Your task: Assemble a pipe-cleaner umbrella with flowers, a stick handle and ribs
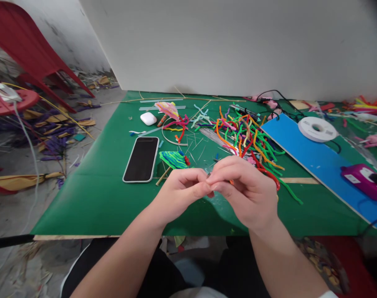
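My left hand (180, 191) and my right hand (247, 188) meet above the near middle of the green table (92, 194), fingertips pinched together around something small that I cannot make out. A red pipe cleaner (270, 174) curls out beside my right hand; whether the hand grips it is hidden. Just beyond my hands lies a blue-and-green striped fan shape on a stick (173, 160). A heap of coloured pipe cleaners (247, 132) spreads behind my right hand.
A black phone (141, 159) lies face up left of my hands, a white earbud case (148, 118) beyond it. A blue board (321, 161) carries a white tape roll (318, 128) and a purple glue gun (362, 180). A red chair (27, 45) and floor scraps sit left.
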A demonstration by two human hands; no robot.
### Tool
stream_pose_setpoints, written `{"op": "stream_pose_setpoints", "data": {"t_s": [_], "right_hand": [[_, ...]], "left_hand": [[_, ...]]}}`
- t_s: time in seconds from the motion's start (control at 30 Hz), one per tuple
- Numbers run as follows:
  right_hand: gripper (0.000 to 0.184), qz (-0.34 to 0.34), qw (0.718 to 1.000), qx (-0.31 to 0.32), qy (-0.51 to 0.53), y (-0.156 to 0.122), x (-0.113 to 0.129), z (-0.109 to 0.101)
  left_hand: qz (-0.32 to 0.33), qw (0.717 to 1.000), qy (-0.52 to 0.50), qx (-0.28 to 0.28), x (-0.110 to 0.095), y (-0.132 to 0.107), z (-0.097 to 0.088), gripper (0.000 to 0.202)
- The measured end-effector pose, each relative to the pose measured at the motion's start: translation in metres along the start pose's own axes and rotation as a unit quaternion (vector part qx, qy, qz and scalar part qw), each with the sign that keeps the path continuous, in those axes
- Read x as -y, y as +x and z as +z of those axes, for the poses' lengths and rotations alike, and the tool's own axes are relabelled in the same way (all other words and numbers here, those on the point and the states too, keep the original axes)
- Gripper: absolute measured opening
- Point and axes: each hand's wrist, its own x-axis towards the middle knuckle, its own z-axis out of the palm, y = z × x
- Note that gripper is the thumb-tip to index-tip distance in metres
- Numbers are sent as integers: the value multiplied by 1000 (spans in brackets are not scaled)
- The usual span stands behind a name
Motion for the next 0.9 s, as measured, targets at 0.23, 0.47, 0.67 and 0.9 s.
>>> {"op": "stream_pose_setpoints", "data": {"t_s": [0.23, 0.47, 0.67, 0.9], "right_hand": [[11, 99, 981, -82, 147, 1, 3, -2], [33, 133, 976, -103, 141, 4, -4, -23], [7, 217, 976, 4, 14, 4, -10, -31], [7, 222, 975, 11, 3, 5, -13, -30]], "left_hand": [[39, 998, 35, -30, -5, 1, -4, 27], [43, 965, 167, -195, -17, -1, -33, 16], [11, 907, 320, -273, -20, -8, -62, 20], [-100, 813, 564, -106, -10, -10, -76, 30]]}}
